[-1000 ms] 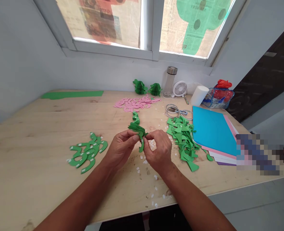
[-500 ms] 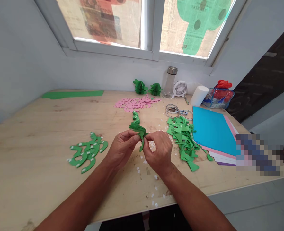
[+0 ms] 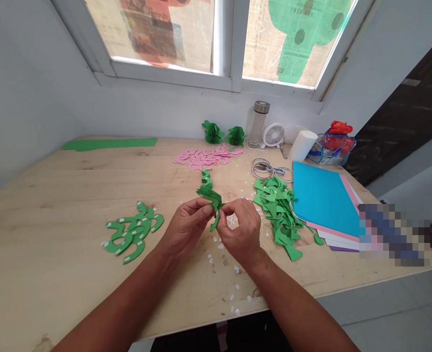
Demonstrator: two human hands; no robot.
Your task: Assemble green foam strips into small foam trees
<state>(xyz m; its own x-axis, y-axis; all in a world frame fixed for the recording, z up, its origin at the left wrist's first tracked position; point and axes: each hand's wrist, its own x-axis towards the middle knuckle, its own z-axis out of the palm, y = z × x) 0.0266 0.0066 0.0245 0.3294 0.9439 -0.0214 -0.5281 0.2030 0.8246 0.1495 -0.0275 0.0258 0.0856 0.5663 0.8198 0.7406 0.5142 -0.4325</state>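
Between my hands, above the table, is a layered stack of green paper cut-outs (image 3: pixel 209 193). My left hand (image 3: pixel 188 222) pinches the stack from the left, thumb on top. Thumb and fingertips of my right hand (image 3: pixel 241 226) close on its right edge, where a narrow green strip hangs down; the exact grip is hidden. Just beyond lies a small curved green piece (image 3: pixel 206 179) with white tabs. To the left, curved green paper pieces (image 3: pixel 131 233) with white squares overlap on the table. Small white paper bits (image 3: pixel 237 269) are scattered below my hands.
Green paper scraps (image 3: pixel 280 210) pile up on the right, beside stacked coloured sheets (image 3: pixel 324 195). Tape rolls (image 3: pixel 263 169) lie behind them. Pink cut-outs (image 3: pixel 205 159), two green paper figures (image 3: pixel 213 133), a glass bottle (image 3: pixel 259 126), a small fan (image 3: pixel 273 134) and a white roll (image 3: pixel 303 145) are at the back.
The narrow green strip under the stack has shifted slightly to the left. Both hands keep their grip in nearly the same place.
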